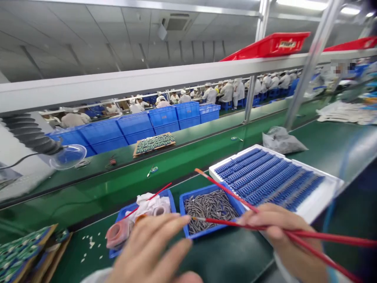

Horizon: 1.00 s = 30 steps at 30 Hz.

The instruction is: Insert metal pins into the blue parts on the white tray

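My right hand (282, 236) is closed on two thin red brushes (235, 224) that cross at the fingers. One tip points over a small blue tray (188, 232) of dark metal pins, the other rises toward the far left. My left hand (150, 251) hovers low in front, fingers stretched out and apart, holding nothing. It partly hides another blue tray (123, 214) with tape rolls, white cloth and a third red brush.
A white tray (318, 200) of blue parts in rows lies to the right. A grey bag (281, 141), a board of green parts (154, 143), blue crates (135, 125) and a magnifier lamp (67, 156) stand behind. Circuit boards (20, 249) lie front left. Workers in white sit in the distance.
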{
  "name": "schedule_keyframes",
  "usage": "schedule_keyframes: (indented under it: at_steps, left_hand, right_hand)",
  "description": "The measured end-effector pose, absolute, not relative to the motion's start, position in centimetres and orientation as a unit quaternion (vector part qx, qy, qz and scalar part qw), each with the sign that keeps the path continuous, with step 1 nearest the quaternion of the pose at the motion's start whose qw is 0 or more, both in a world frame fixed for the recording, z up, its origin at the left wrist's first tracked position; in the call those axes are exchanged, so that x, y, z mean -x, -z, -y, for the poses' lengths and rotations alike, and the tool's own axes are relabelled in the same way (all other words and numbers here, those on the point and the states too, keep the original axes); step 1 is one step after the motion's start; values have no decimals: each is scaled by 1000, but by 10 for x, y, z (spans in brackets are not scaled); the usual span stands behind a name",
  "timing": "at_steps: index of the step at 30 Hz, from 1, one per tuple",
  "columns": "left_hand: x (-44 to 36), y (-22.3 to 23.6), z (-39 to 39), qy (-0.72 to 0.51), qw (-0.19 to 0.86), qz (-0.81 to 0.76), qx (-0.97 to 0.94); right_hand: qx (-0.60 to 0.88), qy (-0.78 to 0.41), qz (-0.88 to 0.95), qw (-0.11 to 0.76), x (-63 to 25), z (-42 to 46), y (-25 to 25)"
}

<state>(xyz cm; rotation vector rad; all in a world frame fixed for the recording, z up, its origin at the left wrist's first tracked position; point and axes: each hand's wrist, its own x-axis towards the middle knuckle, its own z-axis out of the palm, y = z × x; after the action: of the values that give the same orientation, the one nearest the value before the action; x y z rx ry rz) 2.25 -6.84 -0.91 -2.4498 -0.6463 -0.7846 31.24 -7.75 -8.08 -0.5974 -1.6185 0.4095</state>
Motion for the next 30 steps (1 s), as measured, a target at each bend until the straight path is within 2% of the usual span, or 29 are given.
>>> schedule_keyframes:
  at_steps: [2, 8, 11, 13, 15, 17, 19, 22, 26, 30]
  left_hand:
    - [-61, 32, 77, 263, 256, 250, 896]
    - [-135, 73, 47, 348, 241, 269, 865]
    - [-153, 77, 28, 364, 188, 250, 877]
    - [-159, 76, 13, 385, 105, 270, 876]
    - [-160, 72, -2, 395, -13, 318, 861]
    - [-157, 67, -18, 388, -112, 371, 836]
    - [-152, 62, -30, 385, -162, 409, 811]
    - [-143, 57, -41, 415, -181, 438, 777]
    - [-136, 53, -48, 447, -223, 482, 720]
    - [-141, 51, -53, 494, -297, 439, 690]
  right_hand:
    - [231, -156, 720, 636, -294, 81, 71]
    - [238, -23, 750, 616, -276, 104, 60]
    - [274, 7, 744, 610, -296, 105, 70]
    - [340, -4, 732, 590, -315, 96, 79]
    - [475, -29, 706, 524, -332, 79, 87]
    - [596, -89, 716, 353, -339, 56, 93]
    - [622, -118, 733, 249, -332, 34, 97]
    - [649, -128, 738, 130, -306, 13, 103]
    - [638, -129, 758, 42, -272, 5, 106]
    - [622, -154, 768, 3, -257, -6, 110]
